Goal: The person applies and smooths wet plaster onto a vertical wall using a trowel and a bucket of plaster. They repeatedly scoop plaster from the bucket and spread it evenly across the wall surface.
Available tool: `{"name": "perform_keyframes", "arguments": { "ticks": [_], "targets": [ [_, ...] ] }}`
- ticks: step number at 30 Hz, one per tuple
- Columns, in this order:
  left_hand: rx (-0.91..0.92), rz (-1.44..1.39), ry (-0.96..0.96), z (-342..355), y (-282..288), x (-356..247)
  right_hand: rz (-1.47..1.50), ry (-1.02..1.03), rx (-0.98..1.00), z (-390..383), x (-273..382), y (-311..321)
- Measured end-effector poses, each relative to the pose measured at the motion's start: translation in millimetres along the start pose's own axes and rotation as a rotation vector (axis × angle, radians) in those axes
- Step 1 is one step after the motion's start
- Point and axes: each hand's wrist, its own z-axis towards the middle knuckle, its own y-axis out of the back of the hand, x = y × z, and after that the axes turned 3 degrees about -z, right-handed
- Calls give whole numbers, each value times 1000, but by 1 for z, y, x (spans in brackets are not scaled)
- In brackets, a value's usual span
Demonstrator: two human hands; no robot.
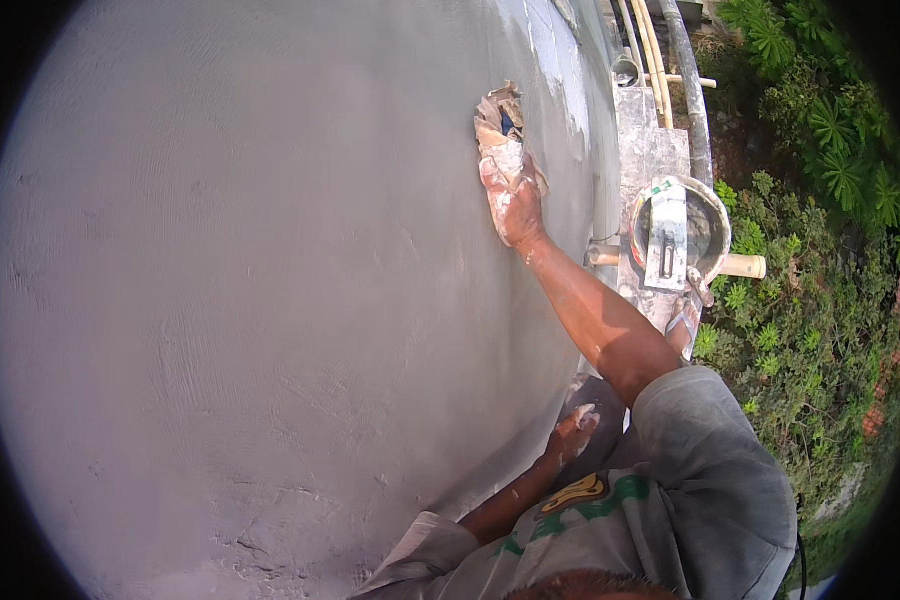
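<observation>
Covering nearly the whole view is a grey plastered wall (250,300), fresh-looking, already coated from edge to edge. Most of it reads fairly even, with faint sweep marks. Rougher ridges and small cracks show low down near the bottom centre, and lighter streaks near the top right edge. So the coat judges as mostly on, with smoothing left in those patches.

Right of the wall, a narrow scaffold plank (650,150) crusted with mortar, then green bushes (820,250) well below. On the plank sits a round mortar pan (715,215) with a flat steel trowel (667,235) lying across it; the trowel is untouched now. Bamboo poles (645,40) run past the far end.

The person's right hand (512,205), arm stretched out, is clamped on a crumpled paper sack scrap (500,130), pressing it flat against the wall high up near the right edge. Hand and scrap both smeared with mortar.

The left hand (573,432) rests low by the wall's foot, near the person's grey shirt, fingers loosely curled, holding nothing as far as shows.
</observation>
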Motion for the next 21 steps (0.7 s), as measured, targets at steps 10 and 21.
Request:
{"name": "perform_keyframes", "arguments": {
  "ticks": [10, 21],
  "targets": [
    [-26, -26, -143, 2, 0, 31, 1, 126, 164, -150, 48, -4],
    [-110, 21, -283, 1, 6, -4, 141, -84, 173, -71, 16, 2]
  ]
}}
